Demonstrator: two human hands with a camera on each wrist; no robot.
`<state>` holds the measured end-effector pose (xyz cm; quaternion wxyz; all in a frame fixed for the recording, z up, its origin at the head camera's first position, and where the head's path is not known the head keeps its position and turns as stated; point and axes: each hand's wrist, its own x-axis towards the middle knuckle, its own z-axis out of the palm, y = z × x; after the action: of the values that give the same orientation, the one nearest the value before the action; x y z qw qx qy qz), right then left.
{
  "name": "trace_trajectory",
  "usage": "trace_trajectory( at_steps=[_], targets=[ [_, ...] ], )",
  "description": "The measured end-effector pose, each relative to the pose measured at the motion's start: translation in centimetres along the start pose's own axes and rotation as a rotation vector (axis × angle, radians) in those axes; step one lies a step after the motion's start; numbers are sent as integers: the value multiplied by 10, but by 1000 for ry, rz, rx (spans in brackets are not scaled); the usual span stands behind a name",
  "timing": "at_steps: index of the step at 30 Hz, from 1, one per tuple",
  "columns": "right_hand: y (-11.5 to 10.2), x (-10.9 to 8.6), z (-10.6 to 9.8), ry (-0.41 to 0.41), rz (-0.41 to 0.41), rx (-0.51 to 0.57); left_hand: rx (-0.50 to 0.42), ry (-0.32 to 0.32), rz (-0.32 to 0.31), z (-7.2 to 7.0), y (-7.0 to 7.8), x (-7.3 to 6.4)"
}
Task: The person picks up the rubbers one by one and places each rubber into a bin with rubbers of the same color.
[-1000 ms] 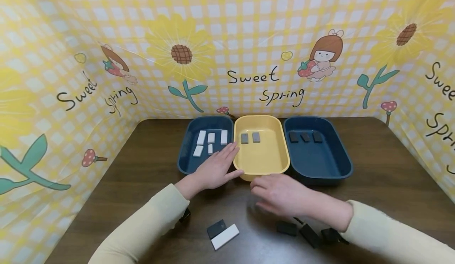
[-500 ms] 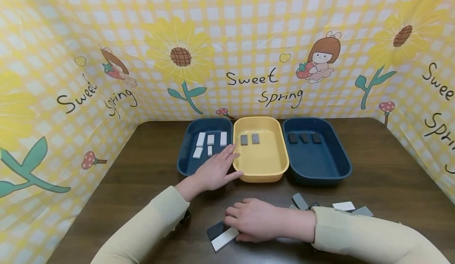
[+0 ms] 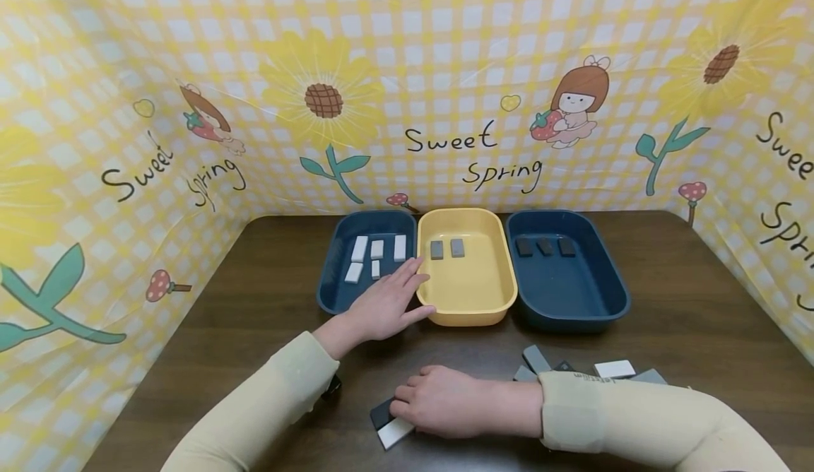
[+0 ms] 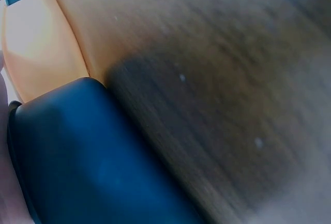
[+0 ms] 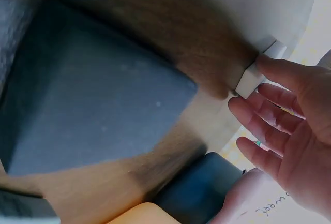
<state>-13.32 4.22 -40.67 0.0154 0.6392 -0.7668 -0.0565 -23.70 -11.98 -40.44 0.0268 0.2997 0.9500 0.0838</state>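
My right hand [image 3: 441,401] is low over the table, reaching to a white block [image 3: 392,435] and the black block [image 3: 381,413] beside it, partly covering both. In the right wrist view, the thumb and fingers lie on either side of the white block [image 5: 252,80] and pinch it. My left hand [image 3: 384,306] lies with straight fingers across the touching rims of the left blue bin [image 3: 326,281] and the yellow bin [image 3: 470,319]. White blocks lie in that blue bin, and two grey ones in the yellow bin [image 4: 46,48].
The right blue bin [image 3: 575,322] holds three black blocks [image 3: 566,247]. Several loose blocks, among them a grey one [image 3: 537,360] and a white one [image 3: 615,369], lie partly under my right sleeve. A patterned cloth [image 3: 439,90] hangs behind the table [image 3: 229,331].
My right hand has moved from in front of the yellow bin down and left to the white and black blocks. My left hand stays on the bin rims.
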Motion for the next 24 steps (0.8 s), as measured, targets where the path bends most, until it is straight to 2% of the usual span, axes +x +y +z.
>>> trace_trajectory(
  at_steps=[4,10,16,24],
  targets=[
    [0,0,0,6,-3,10,-6,2,2,0,0,0],
    [2,-4,-3,-9,23,85,-1,1,6,-1,0,-1],
    [10,-16,-11,-23,88,163,3,-7,3,0,0,-1],
    [26,-30,-19,23,195,254,-10,-9,-8,0,-1,0]
  ],
)
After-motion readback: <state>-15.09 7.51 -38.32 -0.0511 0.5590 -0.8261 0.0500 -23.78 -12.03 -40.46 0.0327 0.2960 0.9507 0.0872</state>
